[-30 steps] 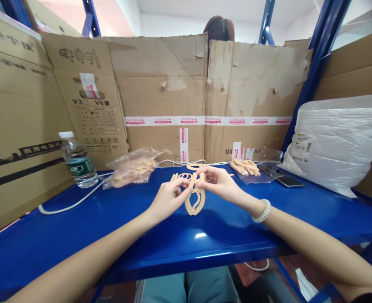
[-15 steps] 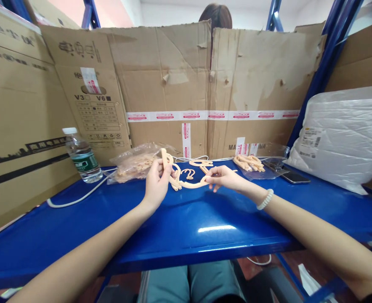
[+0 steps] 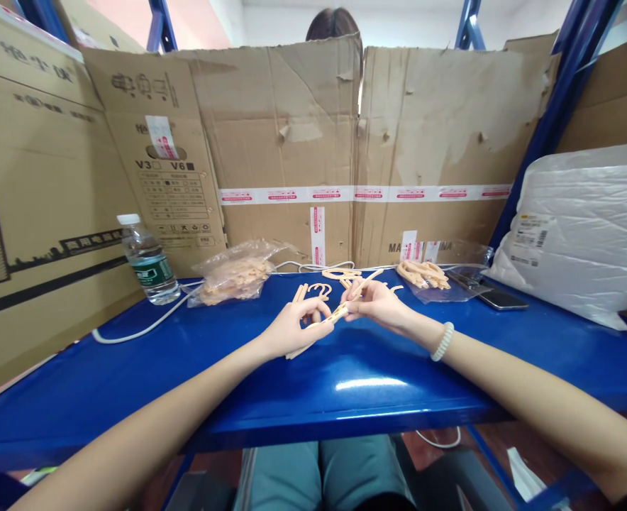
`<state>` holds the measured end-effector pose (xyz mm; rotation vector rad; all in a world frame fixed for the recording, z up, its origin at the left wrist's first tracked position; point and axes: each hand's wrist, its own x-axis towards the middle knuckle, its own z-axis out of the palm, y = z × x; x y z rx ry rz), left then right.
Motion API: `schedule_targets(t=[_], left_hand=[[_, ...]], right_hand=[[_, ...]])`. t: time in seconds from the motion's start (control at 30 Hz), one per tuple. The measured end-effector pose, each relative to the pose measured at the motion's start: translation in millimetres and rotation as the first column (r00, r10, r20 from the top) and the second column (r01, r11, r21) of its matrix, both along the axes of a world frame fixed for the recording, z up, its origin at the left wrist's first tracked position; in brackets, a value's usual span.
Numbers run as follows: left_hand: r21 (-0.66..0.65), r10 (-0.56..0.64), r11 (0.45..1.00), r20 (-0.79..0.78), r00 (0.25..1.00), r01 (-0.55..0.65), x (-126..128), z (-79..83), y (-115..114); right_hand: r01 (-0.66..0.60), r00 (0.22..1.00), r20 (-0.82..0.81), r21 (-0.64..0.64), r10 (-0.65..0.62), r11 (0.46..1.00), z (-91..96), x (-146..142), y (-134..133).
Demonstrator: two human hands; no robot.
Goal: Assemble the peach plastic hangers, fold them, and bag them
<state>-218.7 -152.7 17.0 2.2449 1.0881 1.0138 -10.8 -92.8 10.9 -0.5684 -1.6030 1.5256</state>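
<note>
Both of my hands meet above the middle of the blue shelf (image 3: 345, 383). My left hand (image 3: 292, 328) pinches a thin peach-coloured plastic piece (image 3: 313, 333) that slants down to the shelf. My right hand (image 3: 380, 305), with a white bead bracelet at the wrist, grips the upper end of the same piece, fingers curled. More peach plastic pieces (image 3: 318, 289) lie on the shelf just behind my hands.
A clear bag of peach pieces (image 3: 236, 273) lies at back left, another small pile on plastic (image 3: 425, 273) at back right beside a phone (image 3: 497, 299). A water bottle (image 3: 148, 259), a white cable (image 3: 132, 330), cardboard walls and a white wrapped package (image 3: 584, 234) surround the shelf. Someone's head shows behind the cardboard.
My hands, spread apart half a second ago with a curved piece stretched between them, have come together low over the shelf on a straight thin piece.
</note>
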Motion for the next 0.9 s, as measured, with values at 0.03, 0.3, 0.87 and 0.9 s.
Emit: schedule_targets(t=[0.03, 0.3, 0.87, 0.9], left_hand=[[-0.034, 0.012, 0.999, 0.056, 0.998, -0.01, 1.0, -1.0, 1.2], [-0.576, -0.033, 0.794, 0.279, 0.96, 0.194, 5.0, -4.0, 1.9], [-0.041, -0.097, 0.995, -0.215, 0.972, 0.091, 0.0, -0.9, -2.1], [-0.034, -0.103, 0.995, -0.225, 0.969, 0.097, 0.2, -0.3, -2.3]], right_hand=[[-0.016, 1.0, 0.007, 0.028, 0.016, 0.999, -0.2, -1.5, -2.1], [-0.084, 0.993, 0.104, 0.289, 0.056, 0.954, 2.3, -1.2, -7.7], [-0.162, 0.954, 0.213, 0.958, -0.211, 0.238, 13.3, 11.7, -17.9], [-0.182, 0.946, 0.229, 0.961, -0.23, 0.207, 14.2, 12.8, -18.8]])
